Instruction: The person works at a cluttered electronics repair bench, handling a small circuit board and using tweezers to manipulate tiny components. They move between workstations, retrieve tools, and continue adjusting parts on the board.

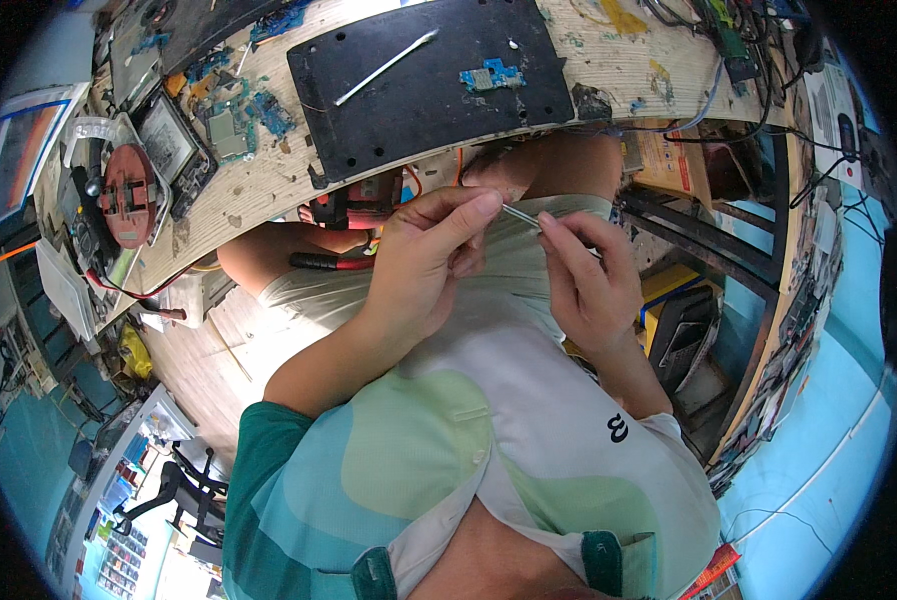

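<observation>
My left hand [431,250] is closed in a pinch, thumb against curled fingers, on one end of a thin grey rod-like piece [521,213]. The fingertips of my right hand [597,280] grip its other end. Both hands are above my lap, just off the near edge of the bench. What kind of piece it is cannot be made out, since the fingers cover both ends. Beyond the hands, a black mat [419,110] lies on the bench. On it are a white cotton swab [384,68] and a small blue circuit board [493,76].
The wooden bench [249,190] has board scraps scattered at left, beside an opened device [172,142] and a reddish-brown oval object [130,196]. Cables [759,60] tangle at the far right. A black-and-red handle [331,262] lies by my left thigh. Boxes [674,160] fill the shelf at right.
</observation>
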`<action>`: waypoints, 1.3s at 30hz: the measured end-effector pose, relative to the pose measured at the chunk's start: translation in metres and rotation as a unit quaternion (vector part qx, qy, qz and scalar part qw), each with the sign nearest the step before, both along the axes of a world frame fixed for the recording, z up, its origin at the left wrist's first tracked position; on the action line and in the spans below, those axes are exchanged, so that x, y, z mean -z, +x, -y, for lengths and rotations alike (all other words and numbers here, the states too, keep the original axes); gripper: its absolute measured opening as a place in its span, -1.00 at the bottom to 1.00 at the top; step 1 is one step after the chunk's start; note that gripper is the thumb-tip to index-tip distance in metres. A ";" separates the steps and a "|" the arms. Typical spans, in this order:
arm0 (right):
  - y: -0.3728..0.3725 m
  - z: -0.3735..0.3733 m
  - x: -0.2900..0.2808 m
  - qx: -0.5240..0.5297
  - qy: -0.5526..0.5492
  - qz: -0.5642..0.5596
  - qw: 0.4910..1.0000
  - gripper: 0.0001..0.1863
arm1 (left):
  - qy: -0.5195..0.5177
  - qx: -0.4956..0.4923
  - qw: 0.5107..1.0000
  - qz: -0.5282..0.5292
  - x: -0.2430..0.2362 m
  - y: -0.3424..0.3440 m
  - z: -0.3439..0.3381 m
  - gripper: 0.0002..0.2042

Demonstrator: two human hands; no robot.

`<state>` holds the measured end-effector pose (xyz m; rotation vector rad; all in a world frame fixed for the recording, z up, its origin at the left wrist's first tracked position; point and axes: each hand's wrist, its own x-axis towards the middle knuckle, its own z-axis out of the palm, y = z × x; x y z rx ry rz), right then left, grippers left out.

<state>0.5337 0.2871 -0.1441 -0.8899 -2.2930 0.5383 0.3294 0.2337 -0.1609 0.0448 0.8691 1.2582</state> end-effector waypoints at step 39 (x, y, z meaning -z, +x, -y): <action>0.000 -0.007 -0.008 -0.008 0.023 -0.005 1.000 -0.56 | 0.091 0.026 0.974 -0.205 0.010 0.007 -0.001 -0.71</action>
